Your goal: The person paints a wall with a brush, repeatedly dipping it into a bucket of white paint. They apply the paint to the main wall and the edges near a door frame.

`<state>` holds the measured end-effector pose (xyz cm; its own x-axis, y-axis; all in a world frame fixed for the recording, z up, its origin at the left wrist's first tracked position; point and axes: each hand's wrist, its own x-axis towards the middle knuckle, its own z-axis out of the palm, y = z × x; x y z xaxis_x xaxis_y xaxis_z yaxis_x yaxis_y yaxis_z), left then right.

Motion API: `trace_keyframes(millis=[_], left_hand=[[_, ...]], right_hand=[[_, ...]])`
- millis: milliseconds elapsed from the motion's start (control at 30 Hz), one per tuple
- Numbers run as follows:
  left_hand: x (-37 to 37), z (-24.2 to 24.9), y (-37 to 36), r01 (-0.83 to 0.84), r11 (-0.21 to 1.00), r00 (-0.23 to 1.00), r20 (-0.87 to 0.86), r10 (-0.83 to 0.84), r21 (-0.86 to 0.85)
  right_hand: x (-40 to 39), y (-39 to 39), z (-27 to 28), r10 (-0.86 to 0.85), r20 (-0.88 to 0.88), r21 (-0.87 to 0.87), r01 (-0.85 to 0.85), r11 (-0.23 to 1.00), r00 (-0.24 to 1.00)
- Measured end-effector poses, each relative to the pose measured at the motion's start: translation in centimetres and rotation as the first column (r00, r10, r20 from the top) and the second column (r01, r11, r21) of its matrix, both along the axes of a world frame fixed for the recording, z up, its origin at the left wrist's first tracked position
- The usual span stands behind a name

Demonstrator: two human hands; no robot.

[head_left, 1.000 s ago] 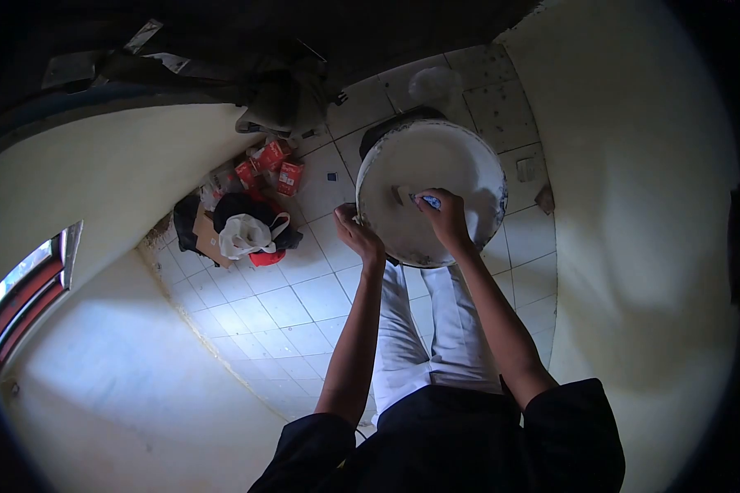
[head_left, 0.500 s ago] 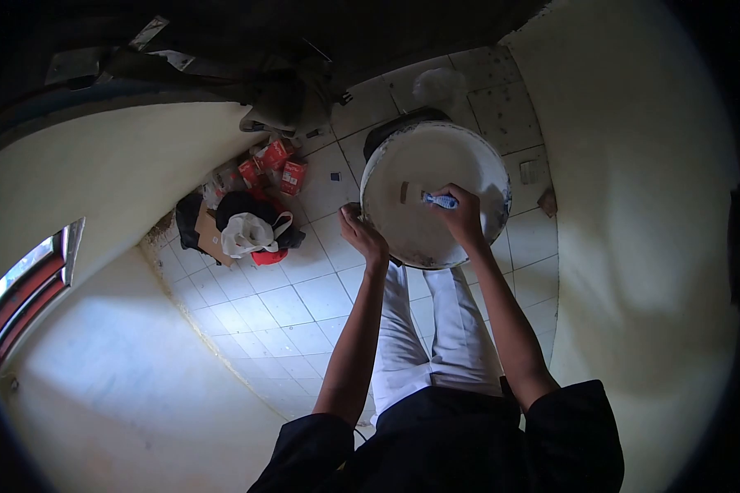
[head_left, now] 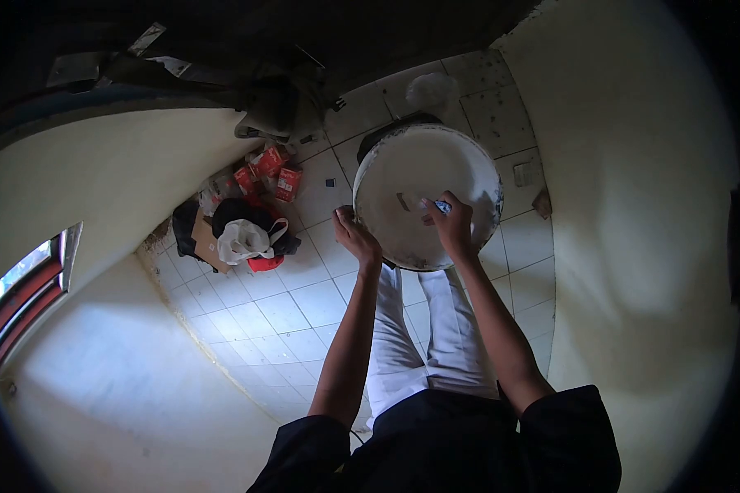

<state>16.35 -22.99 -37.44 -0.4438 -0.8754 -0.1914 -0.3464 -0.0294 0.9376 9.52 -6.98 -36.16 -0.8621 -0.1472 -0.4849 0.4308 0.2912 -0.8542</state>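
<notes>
A round, pale basin-like vessel (head_left: 423, 164) with a stained rim is in front of my legs. My left hand (head_left: 358, 237) is at its left edge, fingers closed against the rim. Inside its outline, my right hand (head_left: 454, 223) is closed around a small tool with a blue-and-white patterned handle (head_left: 443, 207). The tool's working end is too small and partly hidden to make out. A short brown strip (head_left: 403, 201) shows on the pale inner surface, left of my right hand.
Red boxes (head_left: 270, 168) and a white plastic bag (head_left: 244, 241) over dark items lie on the tiled floor (head_left: 284, 312) to the left. A clear plastic bag (head_left: 432, 89) lies beyond the vessel. Walls (head_left: 633, 214) stand on both sides; a window (head_left: 29, 283) is at left.
My right hand has turned and shifted slightly down within the vessel, and less of the tool's handle shows. My left hand stays at the rim. The whole view has shifted slightly.
</notes>
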Motion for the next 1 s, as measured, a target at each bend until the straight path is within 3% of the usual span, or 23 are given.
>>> trace_keyframes(millis=[600, 667, 900, 1000], left_hand=[[0.2, -0.5, -0.2, 0.009, 1.000, 0.999, 0.048, -0.010, 0.023], [0.3, -0.6, -0.2, 0.015, 1.000, 0.997, 0.078, -0.017, 0.024], [-0.1, -0.1, 0.1, 0.004, 0.997, 1.000, 0.003, -0.004, 0.077], [-0.2, -0.1, 0.0, 0.019, 0.999, 0.999, 0.043, -0.020, 0.028]], right_hand=[[0.6, 0.0, -0.9, -0.038, -0.028, 0.018, 0.038, 0.999, 0.999], [-0.2, 0.9, 0.1, 0.048, -0.158, 0.090, -0.035, 0.995, 0.986], [-2.3, 3.6, 1.9, 0.165, -0.189, 0.169, -0.133, 0.977, 0.968], [-2.2, 4.4, 2.0, 0.213, -0.281, 0.179, -0.167, 0.970, 0.936]])
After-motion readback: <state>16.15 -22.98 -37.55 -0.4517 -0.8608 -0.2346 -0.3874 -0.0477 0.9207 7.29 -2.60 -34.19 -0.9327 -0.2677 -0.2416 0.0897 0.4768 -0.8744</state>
